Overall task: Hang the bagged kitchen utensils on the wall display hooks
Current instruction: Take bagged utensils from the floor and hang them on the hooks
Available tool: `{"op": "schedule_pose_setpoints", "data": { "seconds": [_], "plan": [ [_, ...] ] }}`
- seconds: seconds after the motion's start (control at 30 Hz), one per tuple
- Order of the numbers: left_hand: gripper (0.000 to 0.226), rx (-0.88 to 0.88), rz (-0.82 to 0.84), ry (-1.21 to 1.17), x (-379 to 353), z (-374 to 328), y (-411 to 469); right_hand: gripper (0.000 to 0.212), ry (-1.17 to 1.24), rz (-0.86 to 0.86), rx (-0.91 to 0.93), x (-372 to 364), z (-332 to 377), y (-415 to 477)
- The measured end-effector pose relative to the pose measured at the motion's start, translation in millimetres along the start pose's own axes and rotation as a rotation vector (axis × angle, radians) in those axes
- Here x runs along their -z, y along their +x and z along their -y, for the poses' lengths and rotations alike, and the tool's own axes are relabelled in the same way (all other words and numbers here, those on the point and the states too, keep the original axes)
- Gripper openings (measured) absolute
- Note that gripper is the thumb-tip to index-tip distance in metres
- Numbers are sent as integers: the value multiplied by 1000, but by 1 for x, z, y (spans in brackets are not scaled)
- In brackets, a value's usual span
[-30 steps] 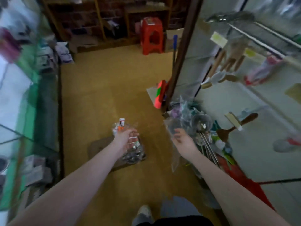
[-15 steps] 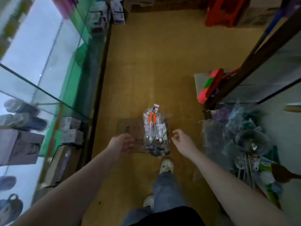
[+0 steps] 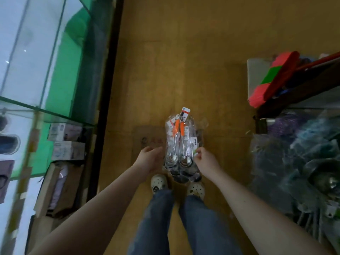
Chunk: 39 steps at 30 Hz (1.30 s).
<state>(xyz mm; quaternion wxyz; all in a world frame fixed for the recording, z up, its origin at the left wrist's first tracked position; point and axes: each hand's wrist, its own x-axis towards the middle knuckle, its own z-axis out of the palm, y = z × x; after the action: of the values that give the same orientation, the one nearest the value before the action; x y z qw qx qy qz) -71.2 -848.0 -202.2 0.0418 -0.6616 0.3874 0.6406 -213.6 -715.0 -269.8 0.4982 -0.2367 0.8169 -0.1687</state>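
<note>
A pile of clear bags of metal spoons with orange handles (image 3: 181,144) lies on a flat cardboard sheet (image 3: 147,137) on the floor, just ahead of my shoes. My left hand (image 3: 150,159) is open, palm turned toward the pile's left edge and about touching it. My right hand (image 3: 206,160) is at the pile's right edge, fingertips pinched on a bag near a small white tag. The wall display hooks are out of view.
A glass display case (image 3: 46,70) runs along the left, with boxes (image 3: 66,144) under it. At the right, a heap of other bagged utensils (image 3: 303,172) sits on the floor, beside a dark frame with a red and green item (image 3: 272,78) leaning on it.
My view has tilted down from the wall display to the floor. Both hands have come lower and closed in on the two sides of the spoon pile.
</note>
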Motion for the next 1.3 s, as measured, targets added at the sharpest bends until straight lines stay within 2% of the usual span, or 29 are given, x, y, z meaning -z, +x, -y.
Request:
{"op": "schedule_pose_setpoints", "data": {
  "seconds": [0.13,0.27,0.37,0.53,0.6,0.73,0.83,0.97,1.1,1.3],
  "plan": [
    [46,-29,16,74,-21,9,89,33,-28,-11,-14,-27,-15,90],
    [76,-172,-4,315,-35,24,197,39,-71,-87,-4,-55,-28,187],
    [83,-295,-12,413,-47,31,263,36,-71,-193,42,-70,-34,248],
    [67,-561,-226,558,-72,29,340,23,-182,-381,6,-86,-32,327],
    [57,-586,-242,609,-85,26,359,24,-222,-395,-19,-92,-31,342],
    [52,-431,-166,879,-101,28,385,28,-311,-354,-30,-95,-28,348],
    [45,-360,-143,929,-103,30,387,31,-340,-352,-37,-96,-27,343],
    [21,-464,-103,815,-101,32,374,42,-259,-396,-33,-98,-28,326],
    [15,-502,32,630,-90,31,343,43,-189,-437,8,-95,-28,296],
    [17,-532,142,685,-75,20,285,44,-68,-403,63,-80,-15,235]
  ]
}}
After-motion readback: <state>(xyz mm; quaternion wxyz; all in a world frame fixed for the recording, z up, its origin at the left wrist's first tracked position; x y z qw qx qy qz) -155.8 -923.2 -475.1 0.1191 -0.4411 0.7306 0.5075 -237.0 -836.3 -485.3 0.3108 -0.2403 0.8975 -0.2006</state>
